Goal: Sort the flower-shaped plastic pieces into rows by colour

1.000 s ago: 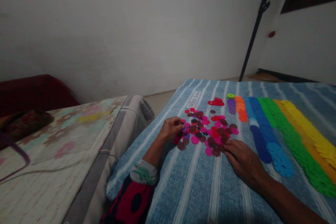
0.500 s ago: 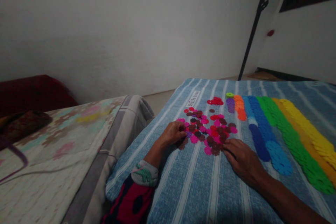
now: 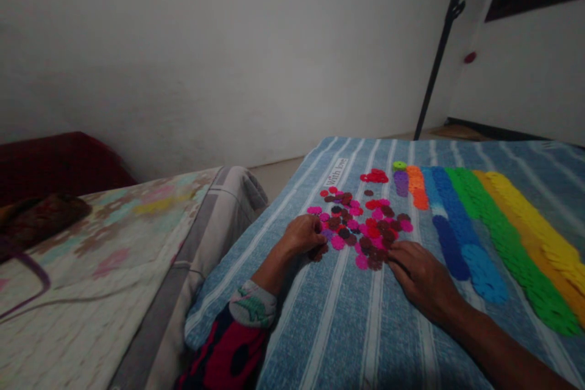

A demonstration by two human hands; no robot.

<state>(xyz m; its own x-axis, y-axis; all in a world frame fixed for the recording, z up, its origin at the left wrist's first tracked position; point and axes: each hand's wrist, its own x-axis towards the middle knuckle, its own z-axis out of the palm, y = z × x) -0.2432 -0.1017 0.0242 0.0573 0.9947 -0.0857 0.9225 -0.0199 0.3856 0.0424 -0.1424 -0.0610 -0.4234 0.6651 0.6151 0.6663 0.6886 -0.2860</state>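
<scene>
A loose pile of notched plastic discs (image 3: 372,228) in pink, red, brown, black and purple lies on the blue striped cloth (image 3: 338,317). At its left edge is my left hand (image 3: 300,235), fingers curled and closed by the pink and purple discs. Brown discs (image 3: 319,252) lie just under these fingers. From the right, my right hand (image 3: 418,265) reaches to the pile's lower right edge, fingers pressed together with the tips at the brown discs. What either set of fingertips pinches is hidden or too small to make out.
Sorted overlapping rows stand right: yellow discs (image 3: 534,213), green discs (image 3: 525,262), blue discs (image 3: 457,219), orange discs (image 3: 417,186) and purple discs (image 3: 401,183). A red cluster (image 3: 375,176) lies behind the pile. Left is a flowered bed cover (image 3: 114,244); behind stands a black pole (image 3: 436,67).
My left hand has shifted very slightly, its fingers a little more curled. My right hand stays practically where it was, and the discs look almost unchanged.
</scene>
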